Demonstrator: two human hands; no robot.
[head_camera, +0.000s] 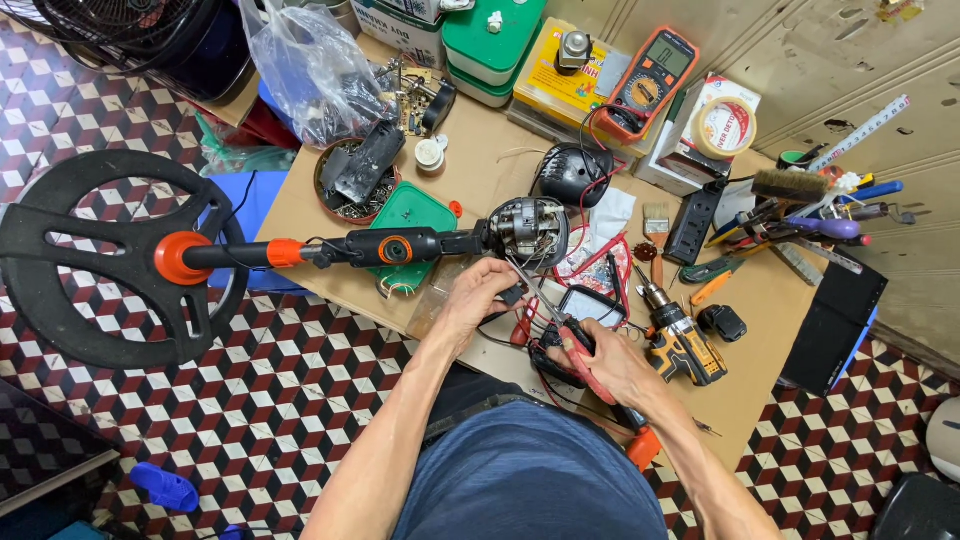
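Working on the opened motor head (528, 230) of a long-shafted trimmer (390, 247) laid across the tabletop (480, 175). The black cover (572, 172) is already off and rests just behind the motor head, so the windings and wires are exposed; that much is done, I judge. My left hand (478, 295) sits just in front of the motor head, fingers pinched on a small dark part (513, 294) tied to the wiring. My right hand (612, 365), farther toward me, is clenched around a red-handled screwdriver (575, 345) whose shaft slants up to the motor head. Wiring stays loose and the cover unfitted, so reassembly appears still ahead. A cordless drill (680, 335) lies right of the motor head, a multimeter (650, 85) well behind it, a green box (412, 215) beneath the shaft to its left.
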